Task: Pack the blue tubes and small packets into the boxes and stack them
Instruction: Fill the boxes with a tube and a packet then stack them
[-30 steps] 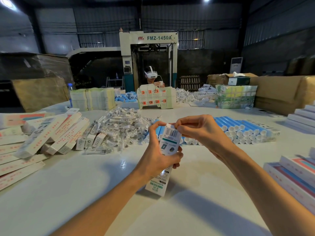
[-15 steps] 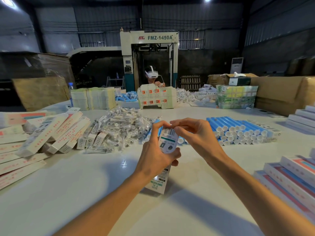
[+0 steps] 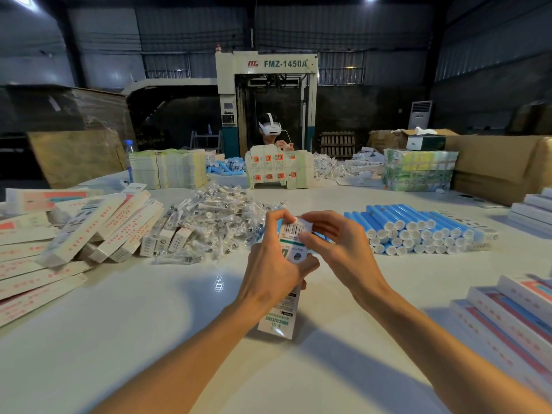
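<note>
My left hand (image 3: 273,264) grips a long white box (image 3: 279,318) by its upper half, holding it upright over the white table (image 3: 134,339). My right hand (image 3: 334,246) pinches the box's top flap (image 3: 303,225) beside the barcode. A stack of blue tubes (image 3: 418,228) with white caps lies to the right behind my hands. A heap of small clear packets (image 3: 215,225) sits to the left behind them. Whatever is inside the box is hidden.
Flat and folded white boxes (image 3: 89,231) pile up at the left. Stacked packed boxes (image 3: 513,318) lie at the right edge, more (image 3: 531,210) farther back. A person with a white headset (image 3: 270,130) works across the table behind cartons (image 3: 279,170). Cardboard cases (image 3: 501,165) stand at the right.
The box has come up and a little nearer in my left hand. My right hand's fingers have shifted on the top flap, folding it down toward the barcode end.
</note>
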A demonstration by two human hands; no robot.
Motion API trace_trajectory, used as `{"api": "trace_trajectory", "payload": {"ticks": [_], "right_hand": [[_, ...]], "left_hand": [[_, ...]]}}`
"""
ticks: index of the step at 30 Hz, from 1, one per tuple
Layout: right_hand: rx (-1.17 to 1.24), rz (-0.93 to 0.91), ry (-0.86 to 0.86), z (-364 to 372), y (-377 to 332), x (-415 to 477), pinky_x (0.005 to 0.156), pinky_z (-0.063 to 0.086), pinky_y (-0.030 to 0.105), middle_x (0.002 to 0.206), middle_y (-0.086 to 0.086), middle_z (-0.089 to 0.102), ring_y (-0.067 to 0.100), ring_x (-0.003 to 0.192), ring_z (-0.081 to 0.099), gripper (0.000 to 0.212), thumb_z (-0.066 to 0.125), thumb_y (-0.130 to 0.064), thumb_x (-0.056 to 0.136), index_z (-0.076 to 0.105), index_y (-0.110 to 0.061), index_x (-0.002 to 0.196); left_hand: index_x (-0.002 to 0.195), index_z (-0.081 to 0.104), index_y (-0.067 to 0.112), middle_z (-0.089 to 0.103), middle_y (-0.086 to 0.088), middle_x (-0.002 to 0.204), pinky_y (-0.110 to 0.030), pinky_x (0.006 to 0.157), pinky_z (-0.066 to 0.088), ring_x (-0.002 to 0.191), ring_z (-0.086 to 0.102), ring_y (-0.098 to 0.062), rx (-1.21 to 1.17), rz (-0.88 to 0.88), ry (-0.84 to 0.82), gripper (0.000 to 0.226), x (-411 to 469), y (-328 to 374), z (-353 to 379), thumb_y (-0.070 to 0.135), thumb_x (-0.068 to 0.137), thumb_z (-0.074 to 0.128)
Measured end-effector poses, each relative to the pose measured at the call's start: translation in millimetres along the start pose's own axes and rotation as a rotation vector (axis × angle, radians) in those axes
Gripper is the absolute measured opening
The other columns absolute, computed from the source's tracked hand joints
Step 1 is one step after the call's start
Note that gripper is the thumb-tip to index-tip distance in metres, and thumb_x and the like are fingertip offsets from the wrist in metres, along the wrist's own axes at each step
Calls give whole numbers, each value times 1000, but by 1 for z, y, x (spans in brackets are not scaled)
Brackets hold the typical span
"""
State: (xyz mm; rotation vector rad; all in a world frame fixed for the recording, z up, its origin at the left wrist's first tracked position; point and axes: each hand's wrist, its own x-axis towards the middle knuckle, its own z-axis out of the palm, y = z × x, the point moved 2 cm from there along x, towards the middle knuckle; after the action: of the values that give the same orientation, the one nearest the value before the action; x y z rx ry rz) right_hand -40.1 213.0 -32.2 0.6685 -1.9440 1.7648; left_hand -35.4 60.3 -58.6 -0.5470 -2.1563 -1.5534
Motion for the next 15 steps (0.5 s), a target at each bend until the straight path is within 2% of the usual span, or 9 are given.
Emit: {"api": "trace_trajectory", "payload": {"ticks": [8, 15], "right_hand": [[79, 33, -56, -6, -1, 3, 88, 61, 28, 105, -3, 80, 14, 104, 75, 28, 83, -6, 84, 79, -15, 110], [48, 21, -100, -5, -3, 4, 87, 61, 28, 106, -3, 80, 14, 105, 75, 23, 79, -6, 88, 79, -12, 111]], "left_hand": [[134, 34, 46, 76, 6, 89, -44, 48, 62, 48, 72, -27, -7, -12, -5, 80, 0, 0, 1, 18, 76, 82], [132, 36, 41, 74, 5, 90, -41, 45, 61, 49, 72, -27, -34, -12, -5, 78, 2, -3, 0, 20, 73, 84]]}}
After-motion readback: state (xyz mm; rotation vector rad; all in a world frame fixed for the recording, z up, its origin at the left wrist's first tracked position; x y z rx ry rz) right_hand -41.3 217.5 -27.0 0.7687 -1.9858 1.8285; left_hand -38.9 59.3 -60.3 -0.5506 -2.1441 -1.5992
